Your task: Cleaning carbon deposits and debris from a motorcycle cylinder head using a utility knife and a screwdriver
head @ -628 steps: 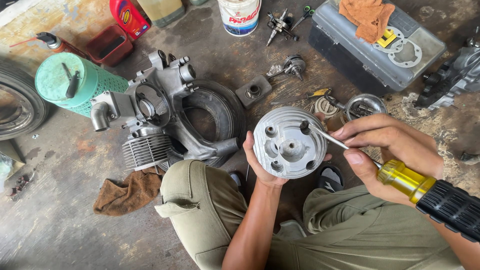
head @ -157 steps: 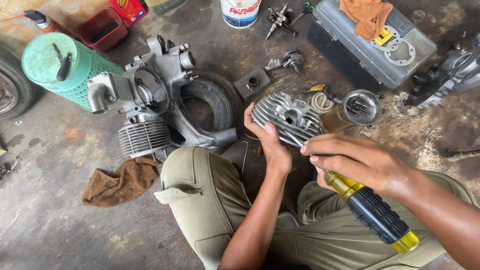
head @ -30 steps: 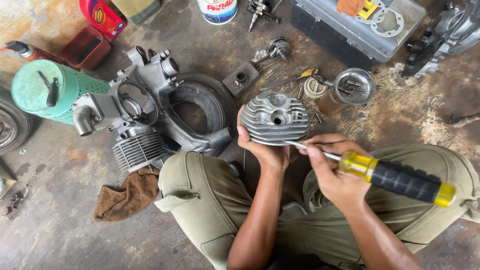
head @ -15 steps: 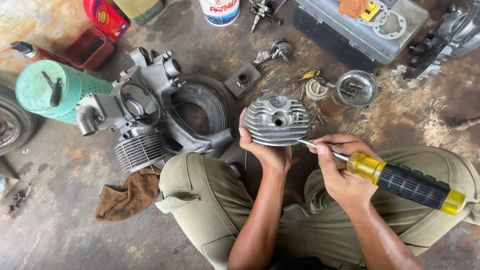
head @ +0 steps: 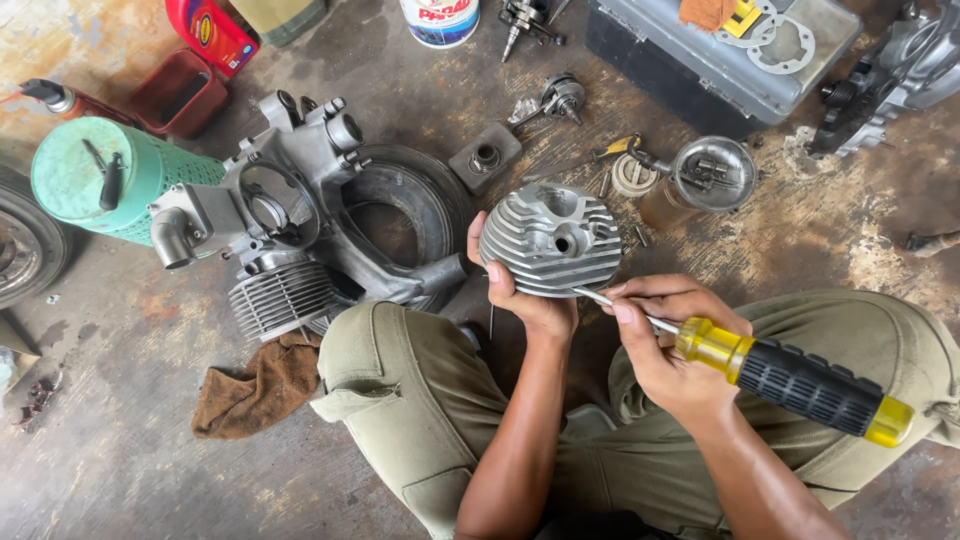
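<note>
A person squats on a stained concrete workshop floor, the left hand (head: 528, 300) cupped under a finned grey cylinder head (head: 551, 240) held above the knees, fingers closed round its near edge. The right hand (head: 668, 345) grips a screwdriver (head: 790, 378) with a yellow and black handle, its shaft pinched between thumb and forefinger and its tip laid against the lower fins of the cylinder head.

Packages crowd the top of the scene: a red oil container (head: 211, 34) with a round yellow label lies at upper left, an open red tray (head: 181, 92) just below it, and a white tub (head: 440, 20) with a red and blue label stands at the top centre. A green perforated canister (head: 110, 178) lies at the left edge beside a bare engine casing (head: 300, 210). A grey metal toolbox (head: 725, 60) carrying pale gaskets sits at upper right, a glass jar with a metal lid (head: 700, 180) below it. A brown rag (head: 255, 388) lies by the left knee.

Against the frame half a second earlier, both hands keep the same holds; the screwdriver handle now sits slightly lower and the cylinder head has barely shifted.
</note>
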